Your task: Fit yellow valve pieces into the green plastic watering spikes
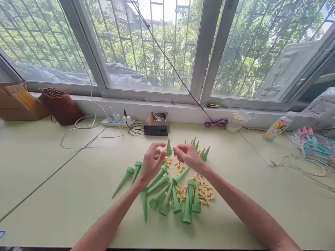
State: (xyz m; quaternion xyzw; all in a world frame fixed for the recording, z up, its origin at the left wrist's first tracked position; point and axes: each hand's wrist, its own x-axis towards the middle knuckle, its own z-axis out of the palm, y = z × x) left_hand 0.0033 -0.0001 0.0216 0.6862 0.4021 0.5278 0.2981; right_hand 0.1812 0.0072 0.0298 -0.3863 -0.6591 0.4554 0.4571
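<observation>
My left hand (151, 162) has its thumb and forefinger apart, close beside an upright green plastic cone spike (169, 148). To the right of that spike, my right hand (187, 155) is closed in a pinch, with what looks like a small yellow plastic piece at its fingertips, pointing at the spike. Below the hands lie several hollow green spikes (177, 202), some capped (128, 172). Among them is a loose pile of yellow plastic fittings (204, 190). More green spikes (206, 153) stand behind my right hand.
Along the window sill side are a power strip (115, 121), a small open box (156, 125), a bundled cable (217, 123) and a brown pouch (60, 106). At right lie a spray can (278, 127), bagged plastic items (316, 144) and a white cord (300, 160).
</observation>
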